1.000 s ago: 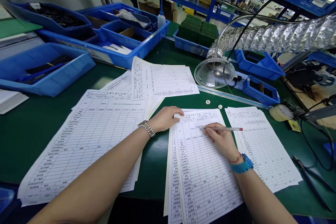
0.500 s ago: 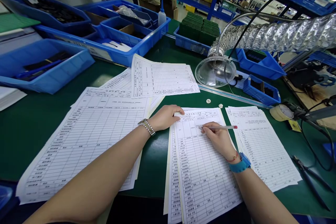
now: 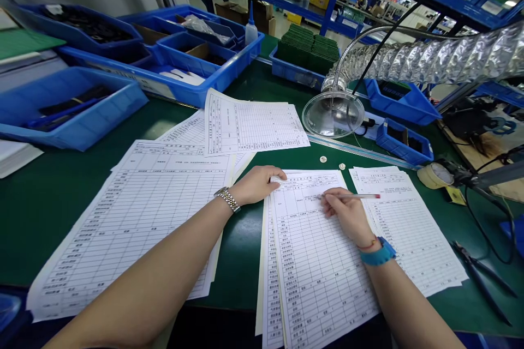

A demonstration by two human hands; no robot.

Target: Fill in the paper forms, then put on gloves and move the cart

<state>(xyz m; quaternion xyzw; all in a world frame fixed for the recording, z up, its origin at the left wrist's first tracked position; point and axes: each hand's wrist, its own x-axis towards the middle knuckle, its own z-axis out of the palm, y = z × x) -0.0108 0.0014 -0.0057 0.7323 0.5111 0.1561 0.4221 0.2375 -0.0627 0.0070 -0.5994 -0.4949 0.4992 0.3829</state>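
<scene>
My right hand (image 3: pixel 344 211) is closed round a slim pen (image 3: pixel 364 196) with a reddish end. The pen's tip meets the upper part of a printed form (image 3: pixel 319 262), just right of the form's middle. My left hand (image 3: pixel 260 184) lies at the form's top left corner, thumb and forefinger spread, its fingertips on the paper. Under this form, more sheets (image 3: pixel 268 283) stick out at the left. A stack of similar forms (image 3: pixel 135 218) lies beneath and beside my left forearm. Another stack of forms (image 3: pixel 409 223) is to the right, partly behind my right hand and wrist.
Black-handled cutters (image 3: pixel 483 278) lie at the right. A roll of tape (image 3: pixel 434 175) and two small discs (image 3: pixel 323 159) are beyond the forms. Behind stand a clear fume hood (image 3: pixel 333 114) on a foil duct, blue bins (image 3: pixel 65 114), a bottle (image 3: pixel 251 32) and green boards (image 3: pixel 307 46).
My right hand and the pen have moved a little to the right along the form. My left hand stays at the corner. The whole view has shifted slightly.
</scene>
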